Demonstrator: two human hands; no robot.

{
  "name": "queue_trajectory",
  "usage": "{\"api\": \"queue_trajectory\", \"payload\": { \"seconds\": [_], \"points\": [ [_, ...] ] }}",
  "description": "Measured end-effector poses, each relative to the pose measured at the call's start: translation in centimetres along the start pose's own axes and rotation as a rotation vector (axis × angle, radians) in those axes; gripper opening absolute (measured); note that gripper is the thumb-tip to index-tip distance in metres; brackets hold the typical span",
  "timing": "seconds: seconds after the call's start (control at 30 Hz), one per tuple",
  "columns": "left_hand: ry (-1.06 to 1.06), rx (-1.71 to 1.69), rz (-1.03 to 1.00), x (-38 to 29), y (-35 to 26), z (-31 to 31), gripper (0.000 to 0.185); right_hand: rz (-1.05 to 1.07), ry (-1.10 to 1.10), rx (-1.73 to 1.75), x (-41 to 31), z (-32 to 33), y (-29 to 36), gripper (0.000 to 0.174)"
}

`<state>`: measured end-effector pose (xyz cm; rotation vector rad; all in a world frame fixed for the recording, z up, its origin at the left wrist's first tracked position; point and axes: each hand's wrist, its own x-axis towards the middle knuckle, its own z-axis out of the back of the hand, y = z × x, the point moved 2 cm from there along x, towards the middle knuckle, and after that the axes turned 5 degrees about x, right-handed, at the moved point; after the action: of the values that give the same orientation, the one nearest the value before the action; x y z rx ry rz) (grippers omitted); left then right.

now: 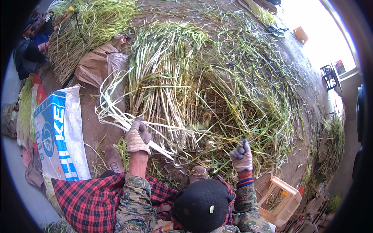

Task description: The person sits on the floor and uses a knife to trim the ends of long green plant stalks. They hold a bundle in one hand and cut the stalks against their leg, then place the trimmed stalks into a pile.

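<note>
My left hand (137, 139), in a striped knit glove with grey coated fingers, grips a small bunch of peeled, whitish stalks (116, 115). The cut ends of these stalks point down to the right. From that bunch a long thin yellow-green leaf strand (186, 129) stretches across to my right hand (242, 154). The right hand, gloved alike, has its fingers closed on the far end of the strand. Just beyond the left hand lies a big tied bundle of leafy stalks (163, 96), pale ends towards me and green tops away.
Loose leaves and trimmings (262, 110) litter the floor at the right. An orange plastic crate (279, 201) stands by my right elbow. To the left lie a printed woven sack (65, 137) and a brown sack (96, 64). Another heap of stalks (93, 26) lies farther back.
</note>
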<state>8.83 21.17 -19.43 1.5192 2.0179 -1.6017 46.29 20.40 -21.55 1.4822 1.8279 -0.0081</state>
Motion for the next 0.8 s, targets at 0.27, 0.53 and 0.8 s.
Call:
{"api": "queue_trajectory", "payload": {
  "seconds": [0.27,0.53,0.8],
  "points": [
    [0.027,-0.040,0.021,0.8,0.7,0.5,0.009,0.172,-0.342,-0.429,0.8,5.7,4.5,0.018],
    [-0.011,0.090,-0.003,0.7,0.5,0.5,0.011,0.045,-0.044,-2.114,1.4,-4.0,2.2,0.034],
    [0.075,0.144,0.054,-0.2,-0.2,-0.5,0.014,0.438,0.744,-1.913,3.2,-18.4,-6.7,0.029]
  ]
}}
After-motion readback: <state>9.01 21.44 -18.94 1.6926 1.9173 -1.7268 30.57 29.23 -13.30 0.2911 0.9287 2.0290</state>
